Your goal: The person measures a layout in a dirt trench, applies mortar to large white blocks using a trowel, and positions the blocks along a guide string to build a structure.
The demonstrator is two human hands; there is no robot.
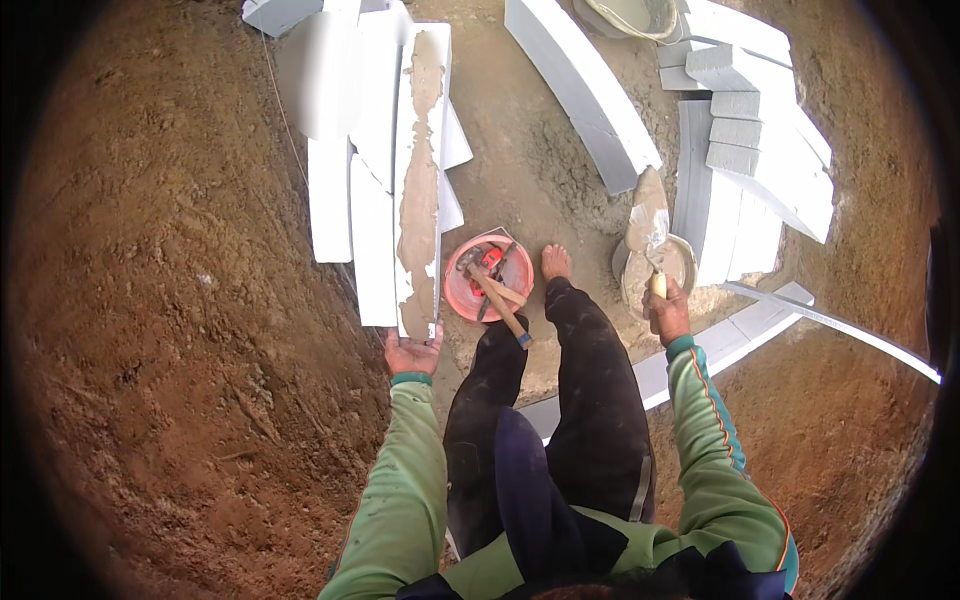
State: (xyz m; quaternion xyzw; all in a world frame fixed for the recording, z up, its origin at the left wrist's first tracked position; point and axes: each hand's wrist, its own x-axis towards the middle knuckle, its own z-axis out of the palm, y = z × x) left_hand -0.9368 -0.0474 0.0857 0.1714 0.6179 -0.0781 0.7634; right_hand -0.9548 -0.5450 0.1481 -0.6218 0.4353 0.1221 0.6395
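My left hand (413, 356) cups the near end of a long white block (444, 120), palm up, with its fingers partly hidden beneath. A ragged strip of grey-brown mortar (420, 190) runs along that block's upper face. In my right hand (670, 312) is a trowel (657, 284), gripped by its pale yellow handle. The trowel's blade, smeared with mortar, points away from me over a bucket of wet mortar (678, 262). More white blocks (372, 240) lie just left of the coated one.
Between the block and my bare foot (557, 262) stands a red bucket (462, 300) holding a hammer (497, 300) and red tools. White blocks are stacked at right (760, 150); a long one (580, 90) lies ahead. A pale strip (850, 328) sticks out rightward. Bare soil (190, 300) rises at left.
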